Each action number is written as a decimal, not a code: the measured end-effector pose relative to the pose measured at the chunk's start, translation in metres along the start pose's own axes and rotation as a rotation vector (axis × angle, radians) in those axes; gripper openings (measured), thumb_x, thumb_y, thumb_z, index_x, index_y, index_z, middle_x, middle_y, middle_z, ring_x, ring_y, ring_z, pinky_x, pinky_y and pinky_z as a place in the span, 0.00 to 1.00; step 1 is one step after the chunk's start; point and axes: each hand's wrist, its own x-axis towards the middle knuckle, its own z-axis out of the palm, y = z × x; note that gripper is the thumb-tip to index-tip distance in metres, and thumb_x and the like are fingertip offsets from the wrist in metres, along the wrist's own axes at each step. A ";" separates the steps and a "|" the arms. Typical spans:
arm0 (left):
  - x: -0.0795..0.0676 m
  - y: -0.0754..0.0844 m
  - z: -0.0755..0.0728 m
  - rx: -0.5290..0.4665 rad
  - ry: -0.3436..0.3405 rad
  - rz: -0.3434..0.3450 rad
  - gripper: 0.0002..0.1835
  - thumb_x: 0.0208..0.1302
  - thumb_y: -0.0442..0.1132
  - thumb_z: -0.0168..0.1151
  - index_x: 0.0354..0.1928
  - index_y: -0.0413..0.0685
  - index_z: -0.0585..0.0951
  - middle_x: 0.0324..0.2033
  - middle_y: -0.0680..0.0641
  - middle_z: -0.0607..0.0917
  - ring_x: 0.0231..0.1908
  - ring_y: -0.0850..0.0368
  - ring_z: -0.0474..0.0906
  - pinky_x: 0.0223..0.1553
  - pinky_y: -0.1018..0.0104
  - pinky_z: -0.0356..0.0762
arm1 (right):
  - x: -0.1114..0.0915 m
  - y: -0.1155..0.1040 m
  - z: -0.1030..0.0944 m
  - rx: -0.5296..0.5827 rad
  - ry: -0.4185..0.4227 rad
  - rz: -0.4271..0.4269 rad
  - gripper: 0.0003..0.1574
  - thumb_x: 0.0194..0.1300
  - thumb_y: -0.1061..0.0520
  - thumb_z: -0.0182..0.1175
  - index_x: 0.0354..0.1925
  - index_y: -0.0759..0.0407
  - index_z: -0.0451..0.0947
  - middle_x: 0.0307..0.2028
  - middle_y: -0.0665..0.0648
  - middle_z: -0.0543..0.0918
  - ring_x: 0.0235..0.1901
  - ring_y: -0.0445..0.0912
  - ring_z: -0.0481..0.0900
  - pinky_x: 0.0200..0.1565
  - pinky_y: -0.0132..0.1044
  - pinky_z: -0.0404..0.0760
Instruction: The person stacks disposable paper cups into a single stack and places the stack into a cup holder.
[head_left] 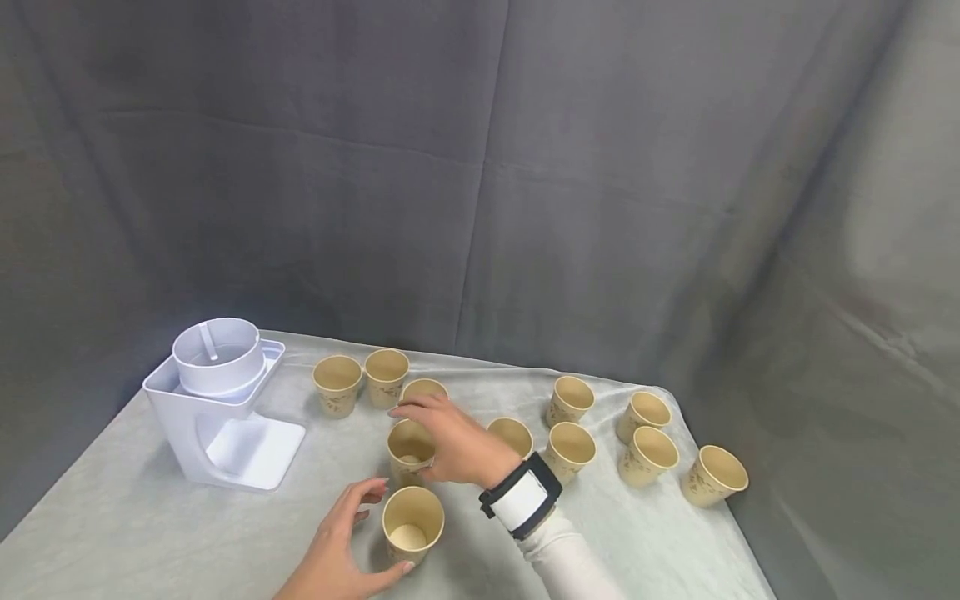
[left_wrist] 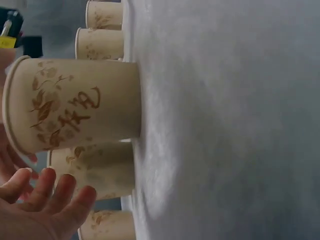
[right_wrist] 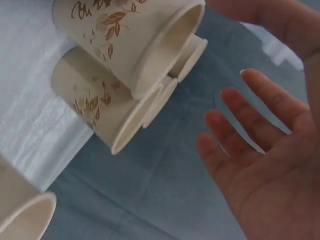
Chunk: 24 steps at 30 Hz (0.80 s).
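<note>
Tan paper cups with a brown leaf print stand upright on the cloth-covered table. My left hand [head_left: 337,542] curves loosely beside the nearest cup [head_left: 412,508], its thumb tip at the cup's lower front in the head view. In the left wrist view the fingers [left_wrist: 65,200] are spread and relaxed next to the printed cup wall. Just behind, my right hand [head_left: 461,442] reaches over the second cup [head_left: 405,475], thumb and fingers apart around its rim. The right wrist view has those fingers [right_wrist: 260,115] extended, with a gap from the cups [right_wrist: 115,45].
A white plastic machine [head_left: 180,429] with a round container [head_left: 221,375] on top stands at the left. Two cups [head_left: 337,392] sit at the back. Several more, including one cup [head_left: 712,479] near the right edge, stand to the right. Grey curtains surround the table [head_left: 120,517].
</note>
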 end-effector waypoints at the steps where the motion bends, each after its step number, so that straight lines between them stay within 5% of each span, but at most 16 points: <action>1: 0.001 -0.001 0.002 -0.004 -0.017 -0.023 0.49 0.35 0.59 0.74 0.62 0.56 0.63 0.52 0.56 0.71 0.51 0.58 0.69 0.46 0.53 0.76 | 0.004 0.000 0.002 -0.010 -0.030 0.001 0.52 0.34 0.54 0.74 0.60 0.53 0.67 0.59 0.51 0.70 0.59 0.42 0.63 0.59 0.37 0.66; 9: 0.011 -0.004 0.012 -0.038 -0.129 -0.093 0.51 0.33 0.57 0.76 0.62 0.53 0.61 0.53 0.59 0.69 0.52 0.61 0.68 0.49 0.59 0.75 | 0.022 0.004 0.020 -0.043 -0.176 -0.006 0.50 0.34 0.51 0.74 0.59 0.53 0.69 0.60 0.54 0.70 0.60 0.45 0.63 0.58 0.34 0.67; 24: 0.016 -0.008 0.018 -0.076 -0.105 0.046 0.39 0.37 0.50 0.75 0.55 0.55 0.68 0.45 0.56 0.78 0.43 0.58 0.75 0.45 0.57 0.76 | 0.026 0.014 0.028 -0.039 -0.180 -0.073 0.43 0.33 0.58 0.73 0.53 0.59 0.73 0.51 0.52 0.77 0.51 0.40 0.70 0.54 0.27 0.67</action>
